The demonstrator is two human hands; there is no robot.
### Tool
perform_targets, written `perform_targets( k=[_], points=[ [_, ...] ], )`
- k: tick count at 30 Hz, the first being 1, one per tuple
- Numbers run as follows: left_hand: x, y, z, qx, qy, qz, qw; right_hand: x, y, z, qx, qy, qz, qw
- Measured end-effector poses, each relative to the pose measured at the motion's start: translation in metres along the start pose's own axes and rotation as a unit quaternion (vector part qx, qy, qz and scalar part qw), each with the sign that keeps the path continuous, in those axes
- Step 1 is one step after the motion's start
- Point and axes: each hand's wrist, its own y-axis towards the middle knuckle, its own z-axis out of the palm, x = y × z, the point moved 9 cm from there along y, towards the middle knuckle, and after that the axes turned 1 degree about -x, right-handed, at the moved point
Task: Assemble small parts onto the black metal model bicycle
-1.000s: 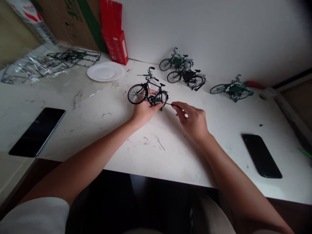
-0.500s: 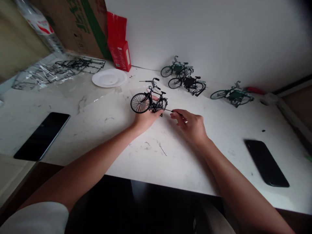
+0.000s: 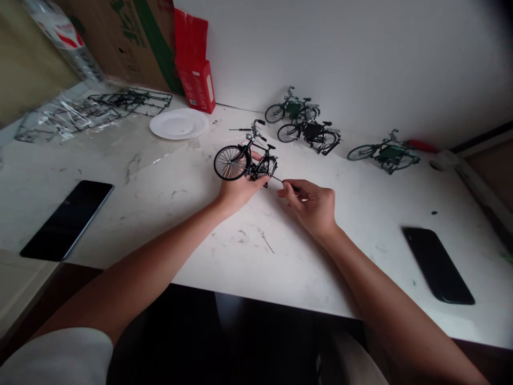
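A black model bicycle [image 3: 231,162] is held up over the table by my left hand [image 3: 240,191], its fingers wrapped round the frame and rear wheel from behind and below. Its front wheel points left and its handlebar stands at the top. My right hand [image 3: 311,202] pinches a small screwdriver [image 3: 290,185] with a dark handle. The thin shaft reaches left to the bicycle's rear wheel; whether the tip sits in a screw is too small to tell. A thin silvery rod [image 3: 268,244] lies on the table below the hands.
Behind stand a green model bicycle [image 3: 294,108], a black one [image 3: 308,133] and another green one [image 3: 385,153]. A white plate [image 3: 179,124], red box [image 3: 195,85] and plastic part frames [image 3: 100,109] are back left. One phone [image 3: 68,220] lies left, another [image 3: 438,266] right.
The screwdriver's shaft slants a little more, and my right hand has shifted slightly to the left. The whole view has moved a little; the bicycle remains in my left hand.
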Motion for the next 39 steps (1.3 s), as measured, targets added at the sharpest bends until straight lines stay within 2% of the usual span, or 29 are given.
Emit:
perform_targets(
  k=[2, 4, 11, 15, 19, 21, 24, 26, 30, 33, 36, 39],
  points=[
    [-0.008, 0.007, -0.005, 0.021, 0.024, 0.034, 0.999, 0.005, 0.002, -0.003, -0.006, -0.034, -0.03, 0.999],
    [-0.009, 0.016, -0.011, 0.033, 0.027, 0.041, 0.998, 0.005, 0.004, -0.005, -0.014, -0.061, -0.042, 0.997],
    [0.009, 0.039, -0.04, -0.054, -0.016, -0.065, 0.996, 0.001, 0.008, 0.006, 0.01, -0.149, -0.117, 0.982],
    [0.008, 0.046, -0.047, -0.06, -0.046, -0.079, 0.994, -0.004, 0.009, 0.012, 0.029, -0.164, -0.122, 0.978],
    [0.016, 0.05, -0.049, -0.064, -0.077, -0.112, 0.989, 0.01, 0.003, 0.018, 0.033, -0.16, -0.128, 0.978],
    [0.021, 0.049, -0.046, -0.056, -0.101, -0.128, 0.985, 0.024, -0.003, 0.025, 0.052, -0.128, -0.143, 0.98],
    [0.018, 0.044, -0.03, 0.006, -0.148, -0.13, 0.98, 0.035, -0.009, 0.028, 0.041, -0.076, -0.118, 0.989],
    [0.011, 0.037, -0.017, 0.059, -0.183, -0.123, 0.974, 0.03, -0.009, 0.022, 0.0, -0.031, -0.072, 0.997],
    [0.002, 0.022, 0.001, 0.121, -0.227, -0.115, 0.96, 0.01, -0.004, 0.011, -0.064, 0.064, -0.002, 0.996],
    [0.004, 0.011, 0.012, 0.158, -0.217, -0.128, 0.955, 0.0, 0.0, 0.016, -0.041, 0.09, 0.023, 0.995],
    [0.011, 0.006, 0.02, 0.166, -0.2, -0.139, 0.956, 0.003, -0.002, 0.012, -0.053, 0.089, 0.016, 0.995],
    [0.015, 0.005, 0.022, 0.136, -0.193, -0.14, 0.962, 0.013, -0.008, 0.0, -0.097, 0.081, -0.02, 0.992]
  ],
)
